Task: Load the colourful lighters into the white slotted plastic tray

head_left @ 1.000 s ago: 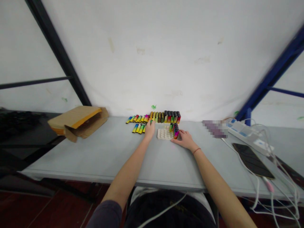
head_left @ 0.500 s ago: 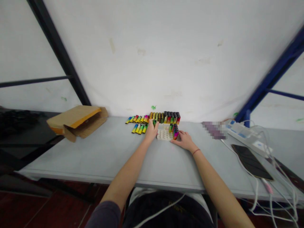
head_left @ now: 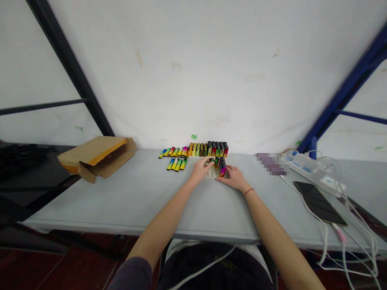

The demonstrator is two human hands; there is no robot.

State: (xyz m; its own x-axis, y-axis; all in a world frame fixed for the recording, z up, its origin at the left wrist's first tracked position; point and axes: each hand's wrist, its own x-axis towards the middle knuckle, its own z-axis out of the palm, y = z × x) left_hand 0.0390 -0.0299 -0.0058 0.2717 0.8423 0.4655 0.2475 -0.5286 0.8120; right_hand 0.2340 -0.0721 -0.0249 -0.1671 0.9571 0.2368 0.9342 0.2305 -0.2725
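A small white tray with rows of holes (head_left: 213, 173) stands on the table, with several colourful lighters (head_left: 223, 167) upright along its right side. My left hand (head_left: 202, 168) is over the tray's left part, its fingers pinched on a dark-topped green lighter (head_left: 212, 160), largely hidden by the fingers. At the tray's front right corner, my right hand (head_left: 234, 178) grips it, thumb along the front and fingers by the magenta lighter. More lighters lie flat in a back row (head_left: 173, 152) and a shorter front row (head_left: 177, 164) to the left.
Behind the tray stand blocks of upright lighters, yellow-topped (head_left: 198, 149) and black-topped (head_left: 217, 148). An open cardboard box (head_left: 96, 155) lies at the left. On the right are a phone (head_left: 319, 202), a power strip (head_left: 314, 172) and loose white cables. A white wall rises behind the table (head_left: 136, 201).
My left hand has moved right with the green lighter, from beside the tray's left edge to over its holes. My right hand stays at the tray's corner.
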